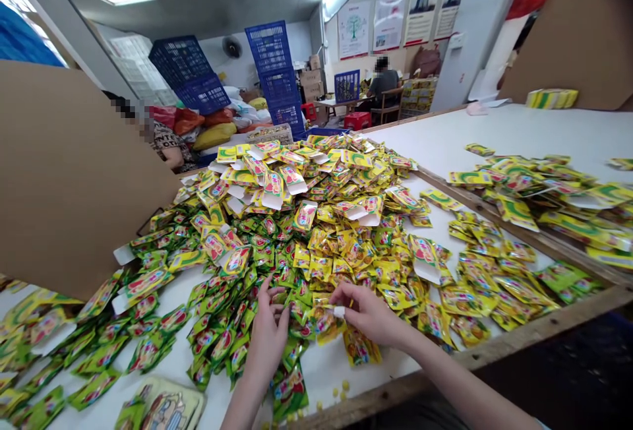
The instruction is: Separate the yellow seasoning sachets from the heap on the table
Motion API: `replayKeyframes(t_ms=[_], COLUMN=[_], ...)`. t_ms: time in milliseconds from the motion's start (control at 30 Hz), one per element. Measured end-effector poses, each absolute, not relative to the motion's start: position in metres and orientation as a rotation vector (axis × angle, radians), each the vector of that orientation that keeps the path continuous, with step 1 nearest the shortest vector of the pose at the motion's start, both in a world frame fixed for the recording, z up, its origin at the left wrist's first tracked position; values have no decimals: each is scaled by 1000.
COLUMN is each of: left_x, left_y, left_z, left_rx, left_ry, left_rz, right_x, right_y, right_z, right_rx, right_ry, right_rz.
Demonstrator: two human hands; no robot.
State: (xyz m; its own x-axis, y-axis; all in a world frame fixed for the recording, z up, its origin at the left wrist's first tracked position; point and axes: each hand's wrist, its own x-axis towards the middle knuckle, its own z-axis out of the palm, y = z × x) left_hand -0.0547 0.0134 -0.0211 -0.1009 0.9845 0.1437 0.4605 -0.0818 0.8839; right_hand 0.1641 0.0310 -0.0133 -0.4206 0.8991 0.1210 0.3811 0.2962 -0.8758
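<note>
My left hand (270, 328) is over the green candy packets (222, 344), its fingers apart and slightly curled, with nothing plainly gripped. To its right, my right hand (368, 314) pinches the edge of a small yellow packet (325, 323); a white wrap (339, 312) covers the tip of one digit. Beyond both hands rises a large heap of yellow packets (356, 245), green packets and small printed cartons (273, 186), some with white flaps open. Another yellow packet (362, 349) lies just below my right hand.
Small yellow candies (340, 392) lie by the wooden table edge (376, 400). A cartoon-printed pouch (171, 407) is at front left. Cardboard (79, 179) stands at left. More flat cartons (558, 186) lie beyond the wooden divider. Blue crates (271, 74) and two people are behind.
</note>
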Motion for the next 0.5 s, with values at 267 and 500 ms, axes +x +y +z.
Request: replayKeyframes(t_ms=[267,500], left_x=[-57,-38], left_y=[-22,-40], left_z=[-3,15], left_rx=[1836,1602], left_ry=[1479,1459], left_rz=[1139,1263], right_x=[149,136], right_y=[23,9], right_z=[12,18], right_rx=[-972,-1014], right_ry=[-1893,-1909], right_rz=[1199,1128])
